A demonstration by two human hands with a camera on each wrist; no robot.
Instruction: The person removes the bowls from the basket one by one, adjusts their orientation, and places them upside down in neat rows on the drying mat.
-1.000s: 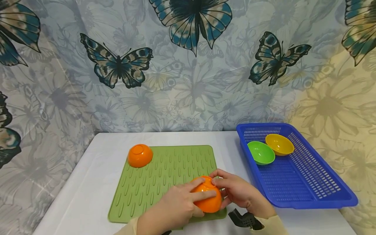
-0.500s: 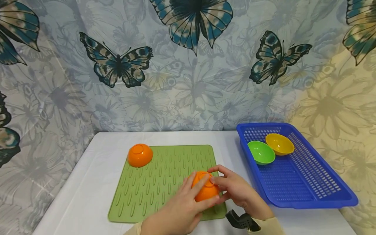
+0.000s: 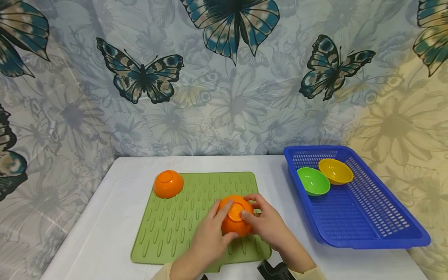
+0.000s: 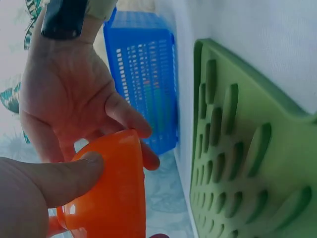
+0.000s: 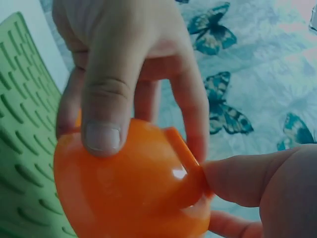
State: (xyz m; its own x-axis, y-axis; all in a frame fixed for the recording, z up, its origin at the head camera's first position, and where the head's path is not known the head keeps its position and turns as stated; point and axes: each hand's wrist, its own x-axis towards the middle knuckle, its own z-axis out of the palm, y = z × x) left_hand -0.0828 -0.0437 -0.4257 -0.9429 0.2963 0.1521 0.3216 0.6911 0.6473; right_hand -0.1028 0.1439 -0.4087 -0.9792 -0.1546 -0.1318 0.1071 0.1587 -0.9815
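Both hands hold an orange bowl (image 3: 235, 215) upside down, just over the green ridged mat (image 3: 175, 225), near its front right part. My left hand (image 3: 210, 235) grips its left side, thumb on the wall (image 4: 74, 173). My right hand (image 3: 267, 221) grips its right side, with the thumb (image 5: 101, 124) on the wall and fingers curled over the foot ring. The bowl (image 4: 111, 193) (image 5: 129, 193) fills both wrist views. A second orange bowl (image 3: 168, 183) rests upside down on the mat's far left corner.
A blue slotted basket (image 3: 364, 217) stands to the right of the mat, with a green bowl (image 3: 313, 181) and a yellow bowl (image 3: 335, 171) at its far end. White table (image 3: 101, 217), butterfly cloth (image 3: 224, 77) behind.
Both hands have carried the orange bowl away from the mat's front right edge, towards its middle, and turned it so its foot ring faces up.
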